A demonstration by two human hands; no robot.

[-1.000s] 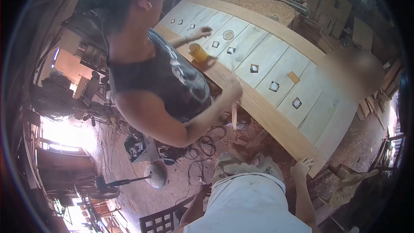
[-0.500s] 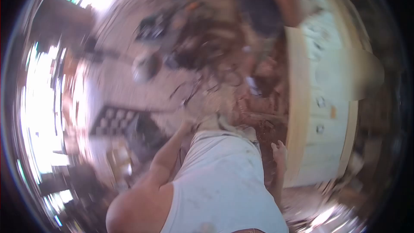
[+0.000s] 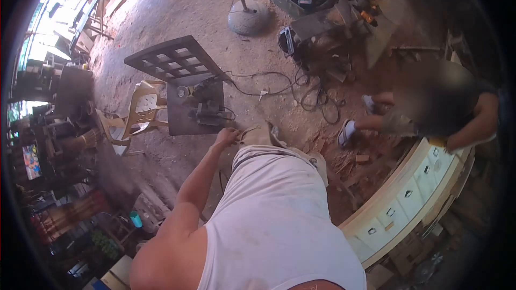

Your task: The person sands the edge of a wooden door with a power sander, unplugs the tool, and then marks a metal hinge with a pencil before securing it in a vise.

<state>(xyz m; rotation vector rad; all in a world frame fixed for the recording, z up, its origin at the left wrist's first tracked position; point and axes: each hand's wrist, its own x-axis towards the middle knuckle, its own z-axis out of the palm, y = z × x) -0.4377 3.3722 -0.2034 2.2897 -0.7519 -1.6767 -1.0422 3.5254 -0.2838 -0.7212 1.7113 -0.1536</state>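
Hanging by hip, left hand (image 3: 227, 136) touching trouser pocket (image 3: 257, 135); orientation unclear.

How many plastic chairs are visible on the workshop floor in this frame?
1: a pale plastic chair stands left of the dark lattice panel. Clutter at the far left may hide others.

Left hand (image 3: 227, 136): hangs low at the person's side, fingers loosely curled, touching the pale trouser pocket (image 3: 257, 135) at the hip. Nothing visibly held. Dark metal stand (image 3: 194, 108) with a small machine on top sits on the dirt floor just beyond the hand. Right hand not visible.
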